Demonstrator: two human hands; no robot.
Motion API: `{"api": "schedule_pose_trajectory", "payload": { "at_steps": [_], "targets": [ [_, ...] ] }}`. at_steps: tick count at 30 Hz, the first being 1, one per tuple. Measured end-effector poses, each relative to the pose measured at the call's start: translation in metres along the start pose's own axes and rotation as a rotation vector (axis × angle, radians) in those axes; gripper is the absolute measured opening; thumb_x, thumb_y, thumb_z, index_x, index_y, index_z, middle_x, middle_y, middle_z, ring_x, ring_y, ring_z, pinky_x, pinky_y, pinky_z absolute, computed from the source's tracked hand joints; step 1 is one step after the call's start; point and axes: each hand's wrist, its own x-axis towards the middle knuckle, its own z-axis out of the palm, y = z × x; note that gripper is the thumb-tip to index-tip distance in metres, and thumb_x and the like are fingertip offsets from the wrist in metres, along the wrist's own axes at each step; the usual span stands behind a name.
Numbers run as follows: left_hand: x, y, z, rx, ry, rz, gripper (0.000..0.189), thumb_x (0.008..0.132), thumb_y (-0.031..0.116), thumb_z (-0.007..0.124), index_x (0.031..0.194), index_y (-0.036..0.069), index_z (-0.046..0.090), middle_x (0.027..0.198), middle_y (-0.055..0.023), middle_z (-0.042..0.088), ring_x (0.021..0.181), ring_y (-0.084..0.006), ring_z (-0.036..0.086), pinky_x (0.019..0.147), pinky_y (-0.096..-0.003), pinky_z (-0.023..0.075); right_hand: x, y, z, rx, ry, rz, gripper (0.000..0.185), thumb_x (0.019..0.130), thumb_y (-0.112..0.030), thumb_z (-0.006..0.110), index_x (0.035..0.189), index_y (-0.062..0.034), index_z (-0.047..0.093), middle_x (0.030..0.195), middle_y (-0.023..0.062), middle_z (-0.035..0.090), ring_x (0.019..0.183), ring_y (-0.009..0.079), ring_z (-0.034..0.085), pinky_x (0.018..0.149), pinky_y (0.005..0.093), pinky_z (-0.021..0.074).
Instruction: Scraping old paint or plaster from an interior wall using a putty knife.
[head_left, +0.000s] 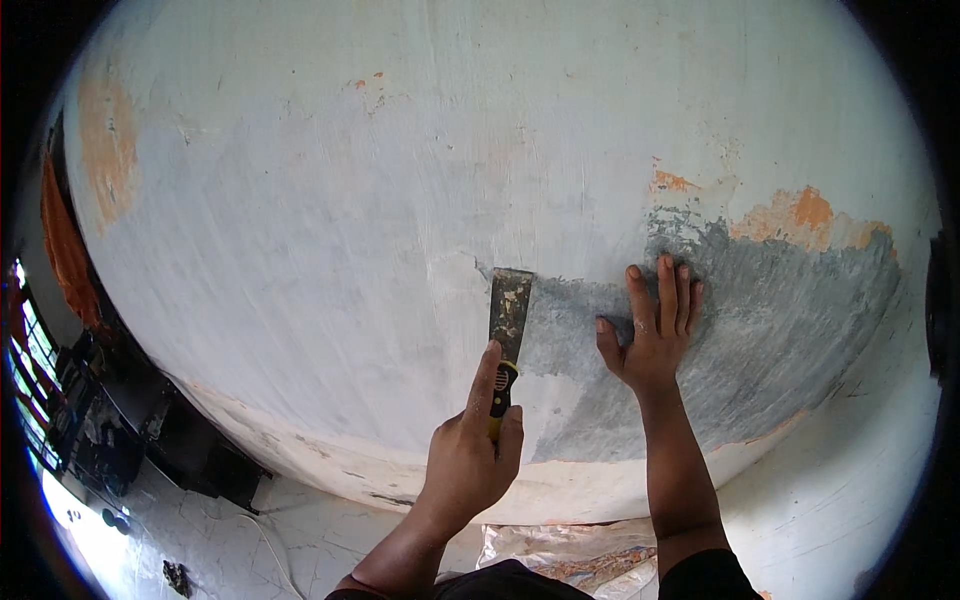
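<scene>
My left hand grips the black-and-yellow handle of a putty knife scraper, index finger stretched along it. Its flat steel blade, spotted with dried residue, points up the wall. The blade tip meets the border between pale paint and a bare grey patch. Against that grey patch lies my right hand, fingers spread, holding nothing. Pale paint covers the wall to the left and above. A small lifted paint edge shows just left of the blade tip.
Orange patches show at upper right and far left. Below the wall, a plastic sheet holds paint flakes. At left are black furniture, an orange cloth and a barred window. A pale cable crosses the floor.
</scene>
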Motion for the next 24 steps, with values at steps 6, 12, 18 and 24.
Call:
{"api": "schedule_pose_trajectory", "payload": {
  "at_steps": [6, 12, 18, 24],
  "targets": [
    [0.007, -0.004, -0.012, -0.001, -0.013, -0.002, 0.066, 0.094, 0.008, 0.052, 0.155, 0.01, 0.026, 0.08, -0.018, 0.069, 0.065, -0.0252, 0.068, 0.064, -0.0369, 0.0538, 0.001, -0.003, 0.002, 0.007, -0.003, -0.009, 0.056, 0.094, -0.049, 0.051, 0.139, -0.017, 0.055, 0.153, 0.0175, 0.039, 0.145, 0.037, 0.029, 0.117, 0.0583, 0.0173],
    [-0.002, 0.0, -0.012, -0.037, -0.03, -0.038, 0.064, 0.095, 0.009, 0.051, 0.154, 0.009, 0.028, 0.075, -0.0157, 0.067, 0.062, -0.0203, 0.064, 0.063, -0.0323, 0.0514, -0.002, 0.0, 0.001, -0.001, 0.0, -0.011, 0.057, 0.094, -0.05, 0.05, 0.14, -0.0171, 0.055, 0.153, 0.0181, 0.038, 0.145, 0.0371, 0.029, 0.117, 0.0583, 0.0172],
    [0.001, 0.006, -0.02, -0.027, -0.044, -0.048, 0.063, 0.095, 0.009, 0.051, 0.154, 0.008, 0.029, 0.073, -0.0155, 0.066, 0.061, -0.0197, 0.064, 0.062, -0.0316, 0.0508, 0.001, 0.0, -0.001, -0.004, -0.012, -0.007, 0.057, 0.095, -0.049, 0.05, 0.141, -0.0163, 0.054, 0.153, 0.0183, 0.038, 0.145, 0.0372, 0.028, 0.117, 0.059, 0.0172],
    [0.002, 0.001, -0.016, 0.009, -0.031, -0.018, 0.072, 0.092, 0.011, 0.058, 0.155, 0.011, 0.023, 0.074, -0.0211, 0.068, 0.063, -0.0411, 0.067, 0.059, -0.0467, 0.0534, 0.001, -0.001, 0.001, -0.002, 0.002, -0.009, 0.056, 0.094, -0.049, 0.05, 0.139, -0.0161, 0.055, 0.153, 0.0182, 0.039, 0.145, 0.0376, 0.029, 0.117, 0.0589, 0.0174]
  ]
}}
